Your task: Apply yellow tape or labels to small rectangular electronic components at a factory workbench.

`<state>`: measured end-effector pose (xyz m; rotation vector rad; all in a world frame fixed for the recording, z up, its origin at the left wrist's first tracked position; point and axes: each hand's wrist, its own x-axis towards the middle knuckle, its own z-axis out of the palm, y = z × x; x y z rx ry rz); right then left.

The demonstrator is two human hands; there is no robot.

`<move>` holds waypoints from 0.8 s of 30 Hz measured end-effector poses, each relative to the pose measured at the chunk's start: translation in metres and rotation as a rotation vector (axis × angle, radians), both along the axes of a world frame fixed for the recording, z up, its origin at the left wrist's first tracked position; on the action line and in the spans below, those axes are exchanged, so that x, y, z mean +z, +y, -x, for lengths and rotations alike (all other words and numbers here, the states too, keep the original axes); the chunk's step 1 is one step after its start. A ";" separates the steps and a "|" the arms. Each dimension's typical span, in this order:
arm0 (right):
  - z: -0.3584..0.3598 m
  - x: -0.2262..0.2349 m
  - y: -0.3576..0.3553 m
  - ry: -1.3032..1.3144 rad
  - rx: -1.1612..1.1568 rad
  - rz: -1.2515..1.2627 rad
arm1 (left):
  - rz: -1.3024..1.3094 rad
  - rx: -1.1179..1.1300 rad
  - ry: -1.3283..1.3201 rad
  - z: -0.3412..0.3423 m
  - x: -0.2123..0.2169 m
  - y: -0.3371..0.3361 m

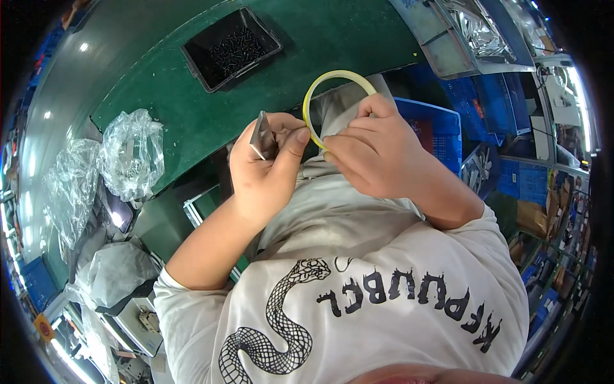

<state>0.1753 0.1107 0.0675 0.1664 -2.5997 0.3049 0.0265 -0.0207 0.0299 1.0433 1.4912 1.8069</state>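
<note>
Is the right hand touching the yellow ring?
Touching. The head view shows the right hand pinching the yellow ring with fingertips at its right side and lower left edge, with no gap visible.

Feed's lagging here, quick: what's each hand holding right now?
Left hand: closed on a small grey metal piece, thumb on the ring.
Right hand: pinching the yellow ring.
</note>
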 end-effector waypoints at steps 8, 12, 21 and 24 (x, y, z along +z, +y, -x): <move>-0.001 -0.003 0.000 -0.035 -0.040 0.044 | 0.022 -0.063 0.141 0.009 0.002 0.001; 0.004 -0.003 0.010 -0.100 -0.198 0.063 | 0.000 -0.314 0.240 -0.011 0.003 -0.005; 0.001 -0.002 0.009 0.034 -0.080 0.002 | 0.045 0.073 0.016 0.019 0.005 0.004; 0.001 -0.003 0.010 0.051 -0.059 -0.015 | 0.026 0.068 0.229 0.022 0.004 0.008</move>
